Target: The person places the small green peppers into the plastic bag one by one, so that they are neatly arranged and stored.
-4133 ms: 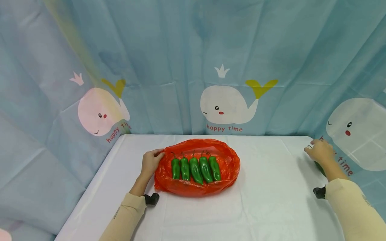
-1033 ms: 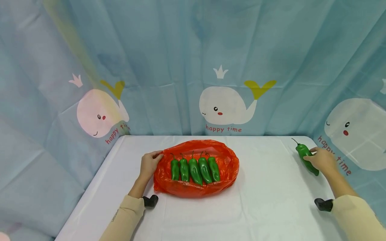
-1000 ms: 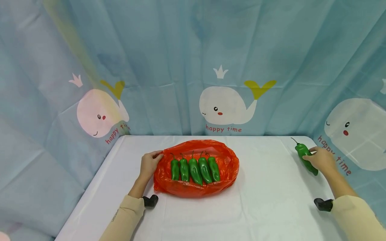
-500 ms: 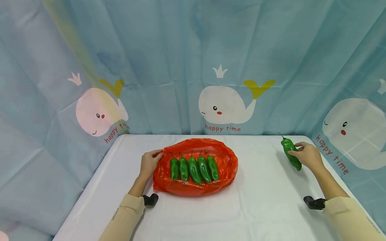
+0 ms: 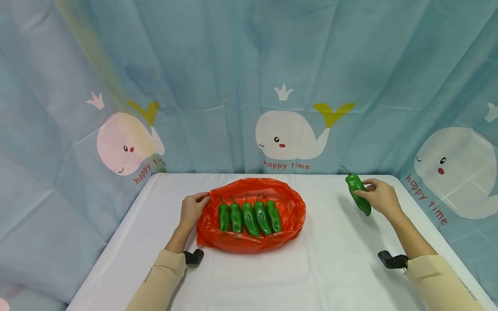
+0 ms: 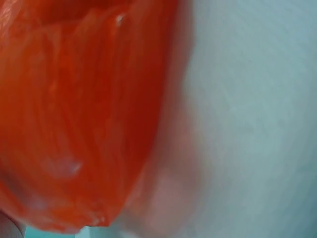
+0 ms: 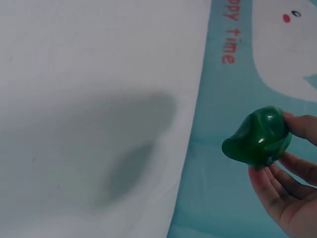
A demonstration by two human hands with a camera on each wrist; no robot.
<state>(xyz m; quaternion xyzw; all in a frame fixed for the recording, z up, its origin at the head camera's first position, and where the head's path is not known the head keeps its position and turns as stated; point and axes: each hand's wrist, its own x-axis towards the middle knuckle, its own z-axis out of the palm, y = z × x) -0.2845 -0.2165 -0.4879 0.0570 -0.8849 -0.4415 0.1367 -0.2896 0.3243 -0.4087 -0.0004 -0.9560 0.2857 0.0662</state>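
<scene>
In the head view, a red plastic bag lies spread wide at its mouth, with several green peppers side by side in it, stems toward the back. My left hand pinches the bag's left rim. That bag fills much of the left wrist view, with only a bit of finger at the lower left corner. On the right, my right hand holds one green pepper above the table, its stem up and to the left. The right wrist view shows this pepper tip-first between thumb and fingers.
A white cloth covers the table. Blue curtains printed with whales hang behind and at both sides, right at the table's edges. The held pepper's shadow falls on the cloth between the bag and the right edge.
My right hand has picked up the pepper at the table's right edge and carried it left, toward the bag. My left hand and the bag have stayed nearly in place.
</scene>
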